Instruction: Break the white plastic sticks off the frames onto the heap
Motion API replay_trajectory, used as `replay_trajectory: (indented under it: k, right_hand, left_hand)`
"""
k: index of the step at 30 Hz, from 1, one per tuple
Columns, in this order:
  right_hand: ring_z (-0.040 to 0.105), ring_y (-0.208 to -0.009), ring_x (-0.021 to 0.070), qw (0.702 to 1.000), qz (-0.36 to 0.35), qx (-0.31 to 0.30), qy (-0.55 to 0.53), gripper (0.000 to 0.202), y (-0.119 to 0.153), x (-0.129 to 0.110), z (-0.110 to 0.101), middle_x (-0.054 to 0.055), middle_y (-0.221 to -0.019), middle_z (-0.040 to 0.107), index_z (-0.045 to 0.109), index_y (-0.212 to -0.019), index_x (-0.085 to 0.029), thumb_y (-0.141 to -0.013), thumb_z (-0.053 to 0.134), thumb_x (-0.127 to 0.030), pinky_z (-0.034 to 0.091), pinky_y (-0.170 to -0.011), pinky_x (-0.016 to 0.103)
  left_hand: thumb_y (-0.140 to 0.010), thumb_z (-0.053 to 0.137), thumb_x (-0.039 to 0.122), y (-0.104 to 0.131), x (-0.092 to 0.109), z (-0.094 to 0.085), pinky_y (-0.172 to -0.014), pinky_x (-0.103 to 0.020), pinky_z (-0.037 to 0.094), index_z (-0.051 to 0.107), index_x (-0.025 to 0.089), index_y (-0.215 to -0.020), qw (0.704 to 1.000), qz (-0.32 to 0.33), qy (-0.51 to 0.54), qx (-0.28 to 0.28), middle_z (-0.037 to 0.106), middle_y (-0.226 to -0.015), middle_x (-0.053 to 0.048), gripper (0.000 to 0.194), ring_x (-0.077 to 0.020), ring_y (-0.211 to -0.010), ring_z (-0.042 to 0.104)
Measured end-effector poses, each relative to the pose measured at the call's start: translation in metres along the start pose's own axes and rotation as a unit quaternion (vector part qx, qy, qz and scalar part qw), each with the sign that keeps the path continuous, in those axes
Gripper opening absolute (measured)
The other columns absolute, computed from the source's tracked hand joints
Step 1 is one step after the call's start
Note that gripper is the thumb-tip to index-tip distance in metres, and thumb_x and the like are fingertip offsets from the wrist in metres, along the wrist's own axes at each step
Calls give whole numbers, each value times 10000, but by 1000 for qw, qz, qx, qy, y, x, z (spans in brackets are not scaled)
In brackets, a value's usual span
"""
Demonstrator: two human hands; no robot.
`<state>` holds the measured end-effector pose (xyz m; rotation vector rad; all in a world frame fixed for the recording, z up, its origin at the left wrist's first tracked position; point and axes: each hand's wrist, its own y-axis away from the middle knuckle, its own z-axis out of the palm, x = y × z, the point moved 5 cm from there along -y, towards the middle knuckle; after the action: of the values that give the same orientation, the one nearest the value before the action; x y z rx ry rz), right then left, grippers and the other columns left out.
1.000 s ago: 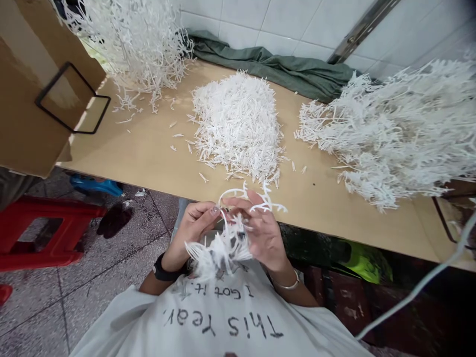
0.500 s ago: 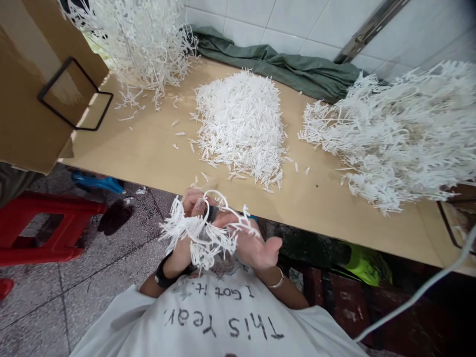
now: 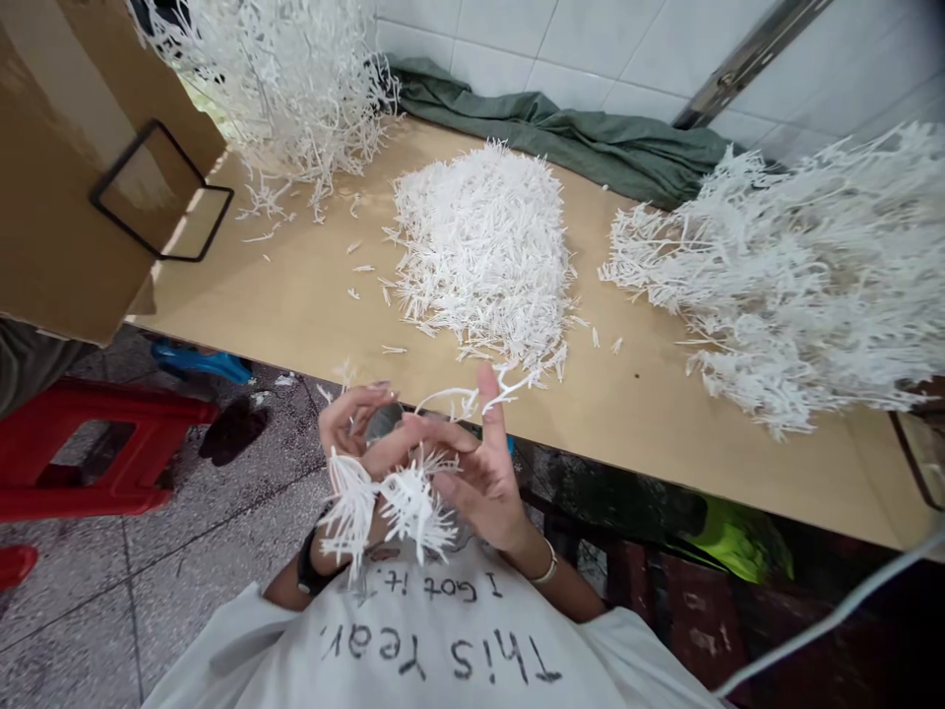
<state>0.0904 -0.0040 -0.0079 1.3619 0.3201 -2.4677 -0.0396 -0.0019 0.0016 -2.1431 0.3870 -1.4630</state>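
The white branch [image 3: 450, 393] arches above the near edge of the desk [image 3: 310, 305], its forked end beside the raised index finger of the right hand [image 3: 483, 492]. The other fingers of that hand bend inward, a loose grip; whether they pinch the stem, I cannot tell. The left hand [image 3: 340, 425] curls near a grey object [image 3: 384, 423] too covered to name, and its grip is partly hidden, so its hold is unclear too. White tufts [image 3: 417, 502] hang below the fingers, over the shirt [image 3: 443, 650].

For good handling, a light, steady pinch near the thick part of the stem seems best, since the thin forks look easy to bend. The tufts are better kept below the fingertips so that strands do not catch between them. Working slightly nearer the body would likely keep the forks off the pile [image 3: 483, 251] on the desk.
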Motion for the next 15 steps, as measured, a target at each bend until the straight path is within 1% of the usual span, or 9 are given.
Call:
replay_trajectory:
  k: [2,3,5,7,9,10,11,13,15]
  right_hand:
    - [651,-884,150,999,19,48,1,915,-2,-1,-3,41,-1121,671,68,-1474,-375,-799,679,-278,545,-762,298]
    - [656,-866,148,997,29,68,-4,913,-4,-1,-6,37,-1089,682,92,-1473,-365,-790,688,-266,546,-751,291]
    - [662,-784,138,994,62,86,-17,865,-9,-2,-10,31,-1048,695,187,-1456,-340,-770,707,-249,546,-688,269]
    - [653,-677,130,990,105,88,-17,725,-16,-4,-15,38,-985,709,343,-1397,-284,-770,707,-273,537,-610,257]
    - [642,-604,129,987,135,90,0,528,-21,-8,-23,40,-854,720,494,-1284,-221,-801,670,-339,524,-554,248]
    - [637,-571,130,986,144,85,11,443,-23,-12,-27,37,-783,716,550,-1220,-199,-826,633,-386,516,-524,242]
    - [630,-535,129,986,152,67,23,396,-25,-15,-29,35,-727,708,592,-1159,-183,-850,588,-432,505,-490,237]
    - [618,-476,126,984,172,1,53,408,-25,-20,-30,35,-651,693,648,-1053,-158,-886,497,-499,489,-447,229]
    - [615,-461,121,975,185,-67,99,447,-22,-24,-30,39,-611,684,681,-981,-139,-901,455,-517,490,-453,225]
  left_hand:
    - [-822,646,244,-2,11,-1,-1052,-434,388,661,279,-1049,993,101,-34,-55,535,-1205,-59,230,-261,-1218,464]
    - [-842,619,242,-4,13,0,-1067,-428,378,639,259,-1083,987,122,-38,-95,549,-1216,-67,242,-255,-1229,464]
    - [-864,582,261,-8,11,4,-1047,-398,402,592,212,-1125,977,107,-22,-185,554,-1235,-98,267,-242,-1212,485]
    - [-849,583,278,-11,9,3,-1004,-386,428,598,189,-1054,969,88,-4,-230,527,-1258,-123,224,-246,-1182,496]
    - [-829,581,283,-10,8,4,-979,-398,432,612,179,-921,963,63,34,-260,517,-1262,-130,143,-264,-1166,495]
    - [-818,586,287,-9,5,4,-959,-391,441,609,178,-864,964,23,69,-256,541,-1226,-123,120,-266,-1143,507]
    - [-809,594,300,-7,2,4,-918,-374,461,604,180,-831,964,-37,110,-239,578,-1159,-112,122,-260,-1093,535]
    - [-790,618,360,1,-8,6,-772,-327,500,589,185,-804,948,-177,182,-191,629,-950,-76,178,-228,-910,594]
    - [-784,611,434,11,-14,10,-639,-303,490,572,182,-772,927,-272,212,-150,597,-736,-36,256,-189,-708,582]
